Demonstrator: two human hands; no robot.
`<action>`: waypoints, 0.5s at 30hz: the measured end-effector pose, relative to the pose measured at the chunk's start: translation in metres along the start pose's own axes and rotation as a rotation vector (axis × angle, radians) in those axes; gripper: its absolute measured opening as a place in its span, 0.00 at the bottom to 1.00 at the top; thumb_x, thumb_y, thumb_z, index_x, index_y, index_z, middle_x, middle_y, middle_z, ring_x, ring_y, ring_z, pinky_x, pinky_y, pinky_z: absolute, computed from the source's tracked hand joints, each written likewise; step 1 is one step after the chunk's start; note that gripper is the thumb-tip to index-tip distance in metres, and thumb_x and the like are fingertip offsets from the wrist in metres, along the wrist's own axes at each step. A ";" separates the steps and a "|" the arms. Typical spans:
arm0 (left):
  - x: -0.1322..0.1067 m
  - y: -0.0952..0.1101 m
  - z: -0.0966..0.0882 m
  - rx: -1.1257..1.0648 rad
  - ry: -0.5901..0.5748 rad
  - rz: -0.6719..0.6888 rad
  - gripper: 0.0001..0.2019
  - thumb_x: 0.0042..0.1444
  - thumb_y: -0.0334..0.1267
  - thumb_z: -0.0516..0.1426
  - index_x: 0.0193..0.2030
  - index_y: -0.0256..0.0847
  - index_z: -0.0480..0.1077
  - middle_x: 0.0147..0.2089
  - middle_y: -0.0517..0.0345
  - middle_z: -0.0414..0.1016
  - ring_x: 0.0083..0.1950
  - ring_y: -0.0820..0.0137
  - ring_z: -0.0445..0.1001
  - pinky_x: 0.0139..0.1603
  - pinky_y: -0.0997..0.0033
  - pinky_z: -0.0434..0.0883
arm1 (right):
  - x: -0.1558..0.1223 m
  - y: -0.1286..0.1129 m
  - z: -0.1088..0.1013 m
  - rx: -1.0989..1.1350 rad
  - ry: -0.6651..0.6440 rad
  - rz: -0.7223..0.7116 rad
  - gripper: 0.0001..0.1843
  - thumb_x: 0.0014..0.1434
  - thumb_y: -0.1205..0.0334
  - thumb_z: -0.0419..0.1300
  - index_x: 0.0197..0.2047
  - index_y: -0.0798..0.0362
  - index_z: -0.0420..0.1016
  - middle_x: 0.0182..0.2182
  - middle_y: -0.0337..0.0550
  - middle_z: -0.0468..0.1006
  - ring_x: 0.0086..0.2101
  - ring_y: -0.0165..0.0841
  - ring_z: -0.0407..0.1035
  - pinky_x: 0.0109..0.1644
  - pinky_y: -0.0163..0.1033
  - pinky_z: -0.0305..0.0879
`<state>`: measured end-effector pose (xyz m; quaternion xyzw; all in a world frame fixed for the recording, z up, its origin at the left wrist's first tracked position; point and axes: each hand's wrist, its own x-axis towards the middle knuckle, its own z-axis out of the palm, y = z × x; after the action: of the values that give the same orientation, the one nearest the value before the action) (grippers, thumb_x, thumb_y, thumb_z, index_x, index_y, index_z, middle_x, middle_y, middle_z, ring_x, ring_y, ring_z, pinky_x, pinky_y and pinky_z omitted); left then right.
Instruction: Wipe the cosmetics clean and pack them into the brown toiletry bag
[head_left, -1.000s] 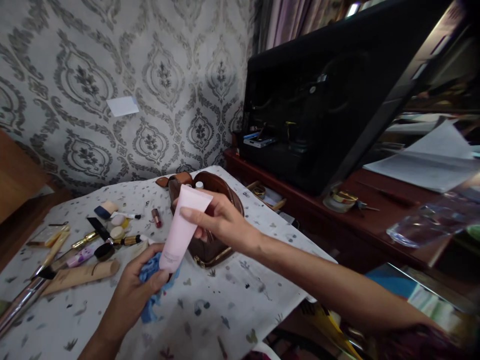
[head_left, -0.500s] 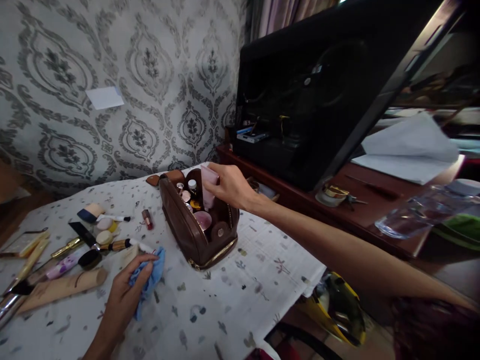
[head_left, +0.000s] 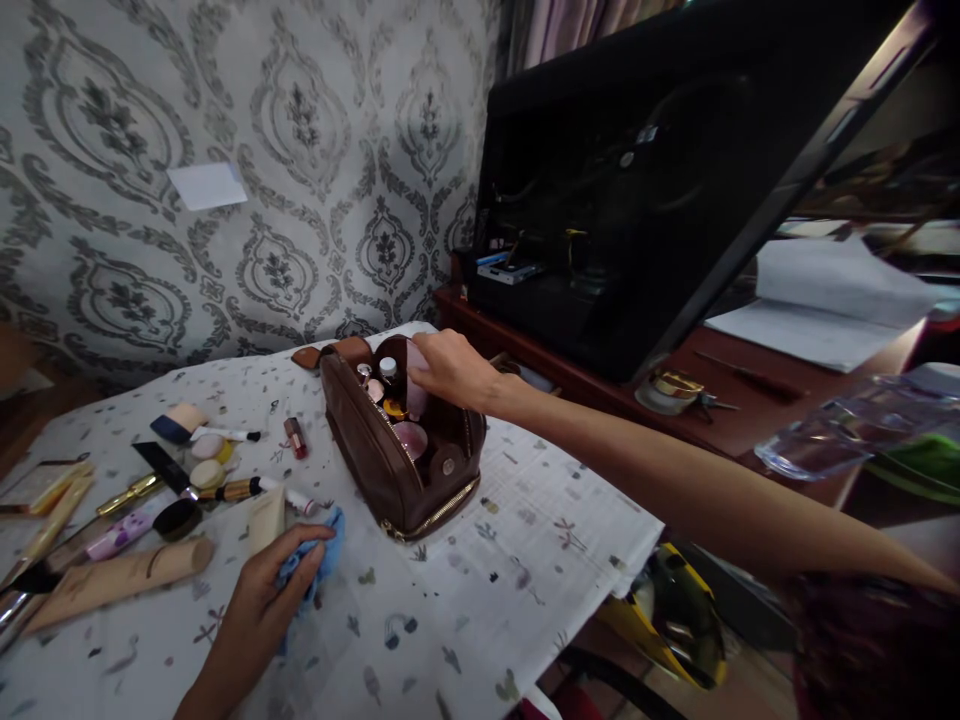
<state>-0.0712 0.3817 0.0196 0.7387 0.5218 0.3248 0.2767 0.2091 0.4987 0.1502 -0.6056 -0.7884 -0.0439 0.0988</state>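
An open brown leather cosmetic bag (head_left: 382,470) stands on the table with several small bottles and jars inside. My right hand (head_left: 450,368) reaches over its far end, fingers closed on a pale pink tube (head_left: 415,392) that stands mostly down inside the bag. My left hand (head_left: 281,585) rests on the tablecloth near the front, fingers curled over a crumpled blue cloth (head_left: 322,550).
Make-up lies spread at the left: a beige tube (head_left: 112,580), brushes, a lipstick (head_left: 294,437), compacts. The patterned tablecloth (head_left: 487,590) hangs over the table's right edge. A dark wooden shelf (head_left: 720,420) with a black open case (head_left: 637,200) stands at the right.
My right hand carried the pink tube from above my left hand over to the bag and lowered it inside. My left hand stayed on the blue cloth.
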 end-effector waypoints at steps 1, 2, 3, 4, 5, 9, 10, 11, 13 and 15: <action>0.000 0.000 0.000 0.002 -0.002 0.003 0.19 0.61 0.54 0.53 0.43 0.44 0.78 0.41 0.52 0.82 0.47 0.59 0.80 0.40 0.70 0.76 | 0.000 0.000 -0.001 -0.004 -0.003 -0.005 0.12 0.64 0.65 0.55 0.47 0.62 0.75 0.46 0.59 0.80 0.47 0.44 0.74 0.44 0.39 0.64; -0.001 0.000 0.000 0.005 -0.004 0.006 0.19 0.61 0.54 0.53 0.43 0.44 0.78 0.41 0.52 0.82 0.46 0.59 0.80 0.40 0.70 0.76 | -0.001 -0.001 -0.002 -0.004 -0.006 -0.009 0.13 0.64 0.65 0.55 0.48 0.62 0.75 0.46 0.59 0.80 0.47 0.44 0.74 0.45 0.39 0.65; -0.001 0.000 0.000 0.010 -0.007 0.006 0.19 0.62 0.53 0.53 0.44 0.44 0.78 0.42 0.52 0.82 0.46 0.59 0.80 0.40 0.70 0.76 | -0.001 -0.001 -0.002 -0.003 -0.008 -0.009 0.13 0.64 0.66 0.55 0.48 0.62 0.74 0.46 0.59 0.80 0.47 0.44 0.74 0.45 0.39 0.65; -0.001 0.000 0.000 0.014 -0.008 0.007 0.19 0.62 0.53 0.53 0.43 0.44 0.78 0.43 0.51 0.82 0.46 0.60 0.80 0.40 0.70 0.76 | -0.002 -0.001 -0.003 -0.003 -0.009 -0.005 0.13 0.64 0.66 0.55 0.49 0.62 0.73 0.47 0.60 0.80 0.47 0.44 0.74 0.45 0.39 0.65; -0.001 0.000 0.000 0.017 -0.006 0.012 0.19 0.62 0.53 0.53 0.43 0.44 0.78 0.43 0.51 0.82 0.45 0.60 0.80 0.40 0.69 0.76 | -0.002 -0.002 -0.002 -0.003 -0.013 -0.001 0.13 0.64 0.67 0.55 0.50 0.61 0.72 0.47 0.60 0.80 0.47 0.44 0.74 0.44 0.39 0.65; -0.002 0.001 0.001 0.030 -0.007 0.032 0.19 0.61 0.54 0.54 0.43 0.43 0.78 0.44 0.50 0.82 0.43 0.60 0.80 0.41 0.69 0.76 | -0.002 -0.004 0.002 -0.013 -0.030 -0.011 0.18 0.64 0.70 0.53 0.57 0.61 0.64 0.45 0.58 0.80 0.46 0.45 0.76 0.42 0.40 0.66; -0.002 0.001 0.001 0.034 -0.015 0.036 0.19 0.62 0.53 0.54 0.44 0.43 0.78 0.44 0.49 0.82 0.43 0.60 0.80 0.41 0.68 0.76 | -0.001 -0.004 0.004 -0.018 -0.034 -0.017 0.19 0.64 0.70 0.52 0.58 0.61 0.62 0.44 0.58 0.81 0.45 0.46 0.76 0.41 0.40 0.66; -0.002 0.001 0.001 0.039 -0.026 0.036 0.19 0.62 0.53 0.53 0.44 0.43 0.78 0.45 0.49 0.82 0.43 0.60 0.80 0.42 0.69 0.76 | 0.000 -0.004 0.005 -0.024 -0.039 -0.023 0.18 0.65 0.70 0.51 0.58 0.61 0.61 0.43 0.59 0.81 0.45 0.47 0.76 0.40 0.40 0.67; -0.003 -0.001 0.001 0.040 -0.039 0.033 0.18 0.63 0.53 0.53 0.45 0.43 0.78 0.45 0.50 0.81 0.45 0.60 0.80 0.42 0.69 0.76 | 0.002 -0.003 0.008 -0.038 -0.053 -0.026 0.17 0.66 0.70 0.50 0.58 0.62 0.60 0.43 0.60 0.80 0.44 0.48 0.77 0.39 0.41 0.67; -0.003 -0.004 0.001 0.034 -0.065 0.028 0.18 0.63 0.52 0.53 0.47 0.44 0.77 0.45 0.51 0.81 0.47 0.60 0.80 0.41 0.70 0.76 | 0.004 -0.002 0.010 -0.048 -0.061 -0.021 0.17 0.66 0.70 0.50 0.57 0.62 0.59 0.43 0.61 0.80 0.44 0.48 0.77 0.39 0.41 0.67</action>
<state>-0.0738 0.3800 0.0155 0.7608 0.5074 0.2956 0.2763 0.2055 0.5036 0.1414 -0.6004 -0.7962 -0.0455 0.0595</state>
